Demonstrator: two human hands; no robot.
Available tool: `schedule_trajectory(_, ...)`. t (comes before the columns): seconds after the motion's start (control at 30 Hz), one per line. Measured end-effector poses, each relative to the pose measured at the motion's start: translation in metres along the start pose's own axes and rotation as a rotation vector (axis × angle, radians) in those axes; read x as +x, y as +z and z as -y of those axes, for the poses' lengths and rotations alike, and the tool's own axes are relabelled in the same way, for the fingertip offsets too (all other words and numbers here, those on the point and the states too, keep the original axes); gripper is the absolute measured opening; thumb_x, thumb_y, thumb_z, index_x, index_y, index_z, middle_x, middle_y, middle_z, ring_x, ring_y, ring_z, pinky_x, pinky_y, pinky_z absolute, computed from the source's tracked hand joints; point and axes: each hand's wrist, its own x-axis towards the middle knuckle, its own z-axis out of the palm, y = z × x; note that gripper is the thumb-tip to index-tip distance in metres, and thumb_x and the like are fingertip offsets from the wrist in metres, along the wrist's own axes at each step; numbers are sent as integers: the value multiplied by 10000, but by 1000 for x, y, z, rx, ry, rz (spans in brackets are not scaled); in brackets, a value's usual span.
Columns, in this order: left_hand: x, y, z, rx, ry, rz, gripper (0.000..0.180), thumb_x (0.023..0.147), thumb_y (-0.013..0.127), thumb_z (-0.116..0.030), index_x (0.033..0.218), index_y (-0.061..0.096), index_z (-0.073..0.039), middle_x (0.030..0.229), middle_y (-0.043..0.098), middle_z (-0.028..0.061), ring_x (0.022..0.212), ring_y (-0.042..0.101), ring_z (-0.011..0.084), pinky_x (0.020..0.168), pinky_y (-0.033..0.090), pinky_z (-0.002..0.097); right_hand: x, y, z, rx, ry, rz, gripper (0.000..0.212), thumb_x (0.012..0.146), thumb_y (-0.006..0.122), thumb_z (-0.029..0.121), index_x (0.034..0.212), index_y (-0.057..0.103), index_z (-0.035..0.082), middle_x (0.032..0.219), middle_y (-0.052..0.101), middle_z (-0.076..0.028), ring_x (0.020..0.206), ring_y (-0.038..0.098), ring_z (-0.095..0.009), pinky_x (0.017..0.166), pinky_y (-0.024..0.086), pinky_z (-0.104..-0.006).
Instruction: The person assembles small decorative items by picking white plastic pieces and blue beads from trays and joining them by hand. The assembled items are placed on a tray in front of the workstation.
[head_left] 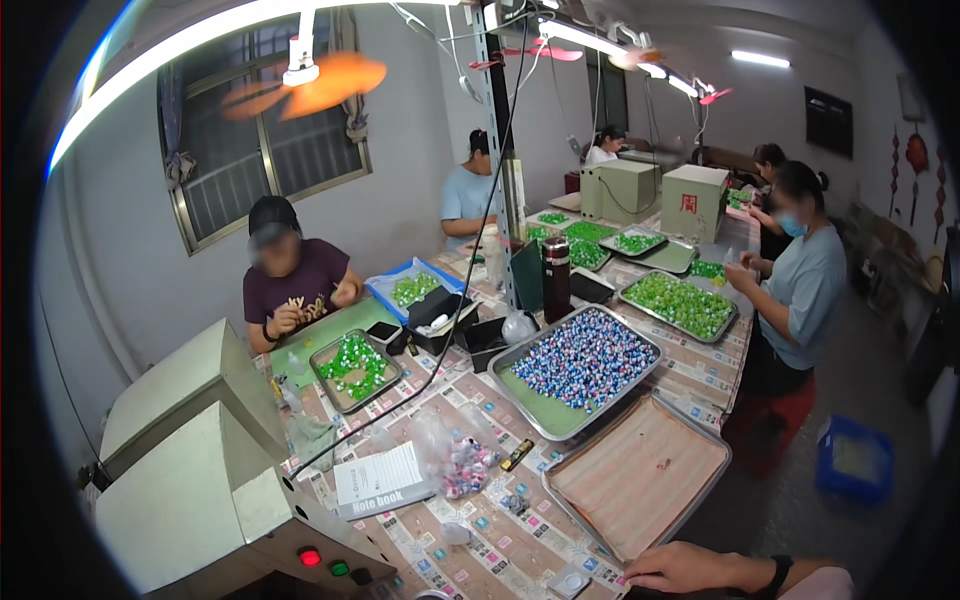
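My right hand [685, 568], with a dark band at the wrist, reaches in from the lower right. It rests palm down at the table's edge, fingers loosely stretched out, with nothing seen in it. Just beyond it is the near end of a metal tray [640, 470] lined with brownish paper, bare but for a few specks. A small pale square case [570, 582] lies left of my fingertips. Farther off, a big metal tray [535, 412] holds many small blue, white and pink beads [590, 355]. My left hand is out of view.
A notebook [375, 480], a clear bag of pinkish beads [468, 465] and a cable [400, 400] lie on the patterned table. Grey machine housings [180, 490] stand left. Co-workers sit beyond with trays of green pieces [680, 303]. A dark thermos [556, 278] stands mid-table; a blue crate [853, 460] is on the floor.
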Motion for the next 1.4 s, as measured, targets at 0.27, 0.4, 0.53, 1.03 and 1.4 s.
schedule_trajectory(0.27, -24, -37, -20, -75, 30, 68, 390, 940, 522, -421, 1150, 574, -96, 987, 592, 81, 812, 591, 205, 520, 499, 304, -5, 4, 7, 10, 29, 15, 171, 882, 678, 165, 1011, 715, 60, 909, 697, -116, 833, 674, -286, 748, 543, -347)
schedule_trajectory(0.4, -36, -56, -19, -111, 26, 114, 391, 940, 522, -421, 1150, 575, -96, 986, 591, 81, 810, 590, 204, 517, 496, 302, -4, 4, 2, 6, 20, 5, 161, 864, 688, 157, 981, 707, 47, 901, 691, -114, 823, 674, -287, 734, 545, -354)
schedule_trajectory(0.53, -53, -70, -17, -152, 11, 189, 392, 940, 523, -422, 1150, 575, -96, 985, 590, 80, 809, 589, 202, 514, 492, 300, -8, 2, 2, 32, 19, -4, 157, 850, 693, 144, 971, 704, 44, 909, 691, -108, 826, 673, -291, 730, 547, -359)
schedule_trajectory(1.03, -147, -60, -15, -312, -258, 414, 394, 923, 550, -426, 1136, 577, -96, 943, 579, 71, 769, 573, 172, 431, 395, 237, -33, -4, -24, 109, -169, 6, 162, 824, 701, 91, 976, 702, 35, 921, 691, -101, 846, 665, -278, 741, 546, -356)
schedule_trajectory(1.4, -397, 79, 133, -237, -627, 527, 203, 880, 638, -230, 1023, 596, -92, 876, 562, 78, 661, 516, 147, 376, 373, 199, -54, -3, -56, 188, -283, -46, 155, 822, 708, 93, 967, 698, 41, 907, 687, -93, 841, 663, -273, 731, 544, -352)
